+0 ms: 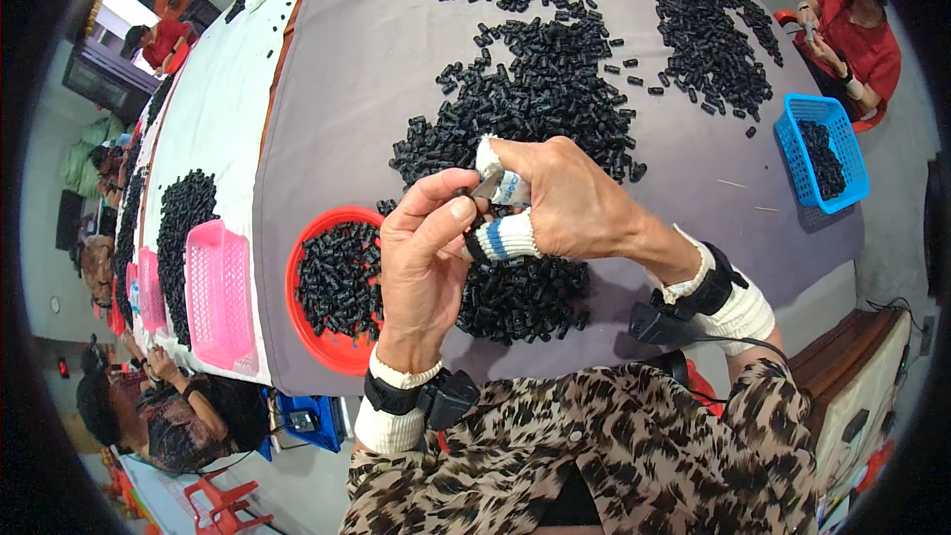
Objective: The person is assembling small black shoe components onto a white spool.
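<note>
Basically, both bare hands meet over the grey cloth (337, 129), fingertips nearly together. Left hand (424, 253): mostly curled, thumb and index finger pinched around a small black part (464, 200). Right hand (584, 200): fingers bent in, closed on a thin grey tool (486, 184) up against the part; tool's exact shape can't be told, mostly hidden by the fingers. White finger sleeve (510, 237) with blue stripes on a right finger. White cuffs and black straps on both wrists.

Far pile (540, 69) of black parts just beyond the hands; near pile (525, 305) below them, close to the body. Red tray (294, 287) holding more parts sits just left of the left hand. Pink basket (220, 287) further left, on the white cloth (213, 89). Blue basket (860, 178), part-filled with black parts, at the right table edge. Two thin sticks (733, 183) lie near it. Co-worker in red (872, 45) sits at far right, hands together.
</note>
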### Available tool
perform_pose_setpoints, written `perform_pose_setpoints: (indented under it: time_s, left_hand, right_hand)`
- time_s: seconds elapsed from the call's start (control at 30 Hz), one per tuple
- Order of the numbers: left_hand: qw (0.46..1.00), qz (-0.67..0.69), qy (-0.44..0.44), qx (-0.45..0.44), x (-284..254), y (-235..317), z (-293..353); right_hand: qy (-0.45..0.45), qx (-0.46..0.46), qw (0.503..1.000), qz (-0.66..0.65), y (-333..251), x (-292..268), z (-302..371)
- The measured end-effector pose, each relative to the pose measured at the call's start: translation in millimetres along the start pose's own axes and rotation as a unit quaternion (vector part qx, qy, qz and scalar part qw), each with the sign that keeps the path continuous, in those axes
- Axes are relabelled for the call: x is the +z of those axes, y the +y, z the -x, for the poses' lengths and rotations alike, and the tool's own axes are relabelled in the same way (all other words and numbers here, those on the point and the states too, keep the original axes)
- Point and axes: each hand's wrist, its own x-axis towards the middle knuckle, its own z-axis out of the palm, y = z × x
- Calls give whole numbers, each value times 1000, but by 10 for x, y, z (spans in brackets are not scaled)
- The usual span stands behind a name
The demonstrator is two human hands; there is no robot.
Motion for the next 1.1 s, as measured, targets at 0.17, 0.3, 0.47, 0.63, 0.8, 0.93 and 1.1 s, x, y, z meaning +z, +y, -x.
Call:
perform_pose_setpoints:
  time_s: [0.17,0.3,0.47,0.63,0.8,0.93,1.1]
  left_hand:
    - [999,32,12,-6,13,0,31]
    - [998,59,-14,2,-37,-28,59]
    - [995,90,-38,4,-59,-46,67]
    - [994,100,-40,-3,-121,-72,57]
    - [995,90,-33,1,-115,-80,54]
    - [998,63,-24,-1,-98,-59,58]
    - [998,52,-44,5,-111,-42,64]
  right_hand:
    - [-1,2,1000,-12,-11,8,3]
    - [-20,-2,1000,-21,5,17,-9]
    - [-23,-27,999,-37,-23,1,-15]
    - [-42,-18,999,-8,9,11,-36]
    - [-62,-21,998,2,16,-1,-63]
    - [-71,-25,997,25,12,0,-76]
    - [-83,-28,996,26,18,3,-80]
